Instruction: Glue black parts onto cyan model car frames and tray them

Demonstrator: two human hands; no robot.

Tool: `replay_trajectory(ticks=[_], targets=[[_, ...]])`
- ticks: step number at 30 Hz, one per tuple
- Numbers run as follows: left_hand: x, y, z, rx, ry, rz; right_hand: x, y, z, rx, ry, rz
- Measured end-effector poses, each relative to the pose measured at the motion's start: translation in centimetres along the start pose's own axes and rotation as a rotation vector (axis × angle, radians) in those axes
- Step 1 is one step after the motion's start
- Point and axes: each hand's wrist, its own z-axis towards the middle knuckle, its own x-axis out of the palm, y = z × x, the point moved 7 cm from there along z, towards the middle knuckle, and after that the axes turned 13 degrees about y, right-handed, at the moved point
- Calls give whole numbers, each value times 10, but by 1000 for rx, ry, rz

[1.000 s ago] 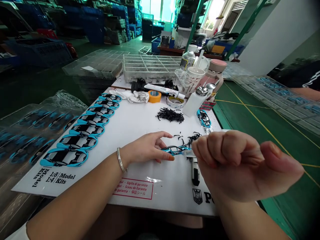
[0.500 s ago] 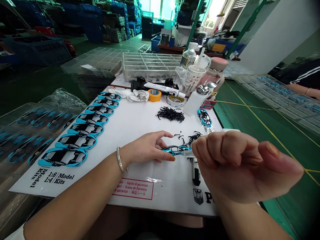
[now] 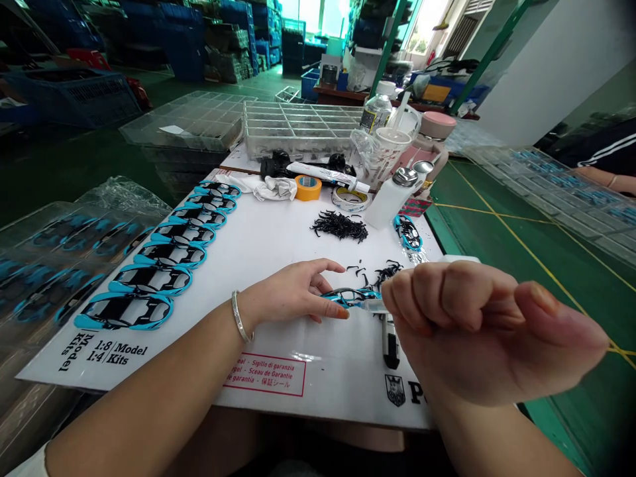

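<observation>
Two hands at the white board [image 3: 268,232]; we note almost no change over the last second. The left hand [image 3: 293,291] keeps its pose: thumb and curled fingers close on one end of a blue frame [image 3: 349,296], index finger raised apart from it. The right hand [image 3: 467,318] keeps a tight fist near the camera, with a clear tip [image 3: 373,305] showing beyond it, beside the near edge of the frame. We take the fist to hold the tip's body, which is hidden; whether the tip touches the frame we cannot tell.

Only our view shifts slightly; both hands and the frame hold their arrangement. We judge this a steady spell of fine work at one spot, with the frame neither released nor turned.

Surroundings: loose black pieces [image 3: 387,270] lie just behind the frame, a denser black pile [image 3: 340,226] farther back. A cutter [image 3: 391,344] lies nearer us, partly behind the fist. Along the left edge we log a row of similar frames [image 3: 163,279]; another lies on the right, beside the white bottle [image 3: 388,204].
</observation>
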Motion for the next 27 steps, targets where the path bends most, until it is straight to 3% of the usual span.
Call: replay_trajectory(ticks=[27], targets=[[-2,2,1,-1,-1,-13,-1,3,1,-6,-3,-7]])
